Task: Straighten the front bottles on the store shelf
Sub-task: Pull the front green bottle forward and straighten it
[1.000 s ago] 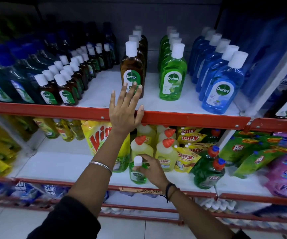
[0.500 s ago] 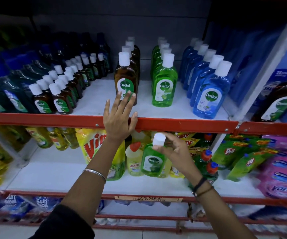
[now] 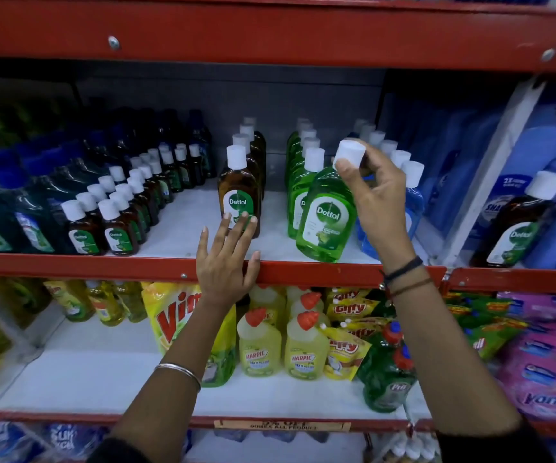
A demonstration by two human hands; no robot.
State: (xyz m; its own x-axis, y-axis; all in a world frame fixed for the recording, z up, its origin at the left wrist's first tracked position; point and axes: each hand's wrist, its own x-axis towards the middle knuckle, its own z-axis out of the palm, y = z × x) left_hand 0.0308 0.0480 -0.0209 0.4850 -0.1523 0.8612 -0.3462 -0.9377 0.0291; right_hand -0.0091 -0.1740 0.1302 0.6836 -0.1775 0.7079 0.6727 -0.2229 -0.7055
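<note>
My right hand (image 3: 371, 198) grips the white cap of a green Dettol bottle (image 3: 326, 218), which tilts left at the front of the green row (image 3: 298, 182) on the upper shelf (image 3: 303, 272). My left hand (image 3: 226, 259) rests flat and open on the shelf's red front edge, fingertips touching the label of the front brown Dettol bottle (image 3: 238, 192). That brown bottle stands upright at the head of its row. A row of blue Dettol bottles (image 3: 410, 182) stands behind my right hand, its front bottle partly hidden.
Small brown Dettol bottles (image 3: 116, 225) fill the shelf's left side. The lower shelf holds a Vim pouch (image 3: 176, 315), Harpic bottles (image 3: 303, 349), Giffy pouches (image 3: 350, 309) and a green Pril bottle (image 3: 386, 379). A white divider (image 3: 490, 175) and another red shelf (image 3: 269, 28) bound the bay.
My right hand lifted the green Dettol bottle from the lower shelf up to the front of the green row on the upper shelf. My left hand stayed on the shelf edge.
</note>
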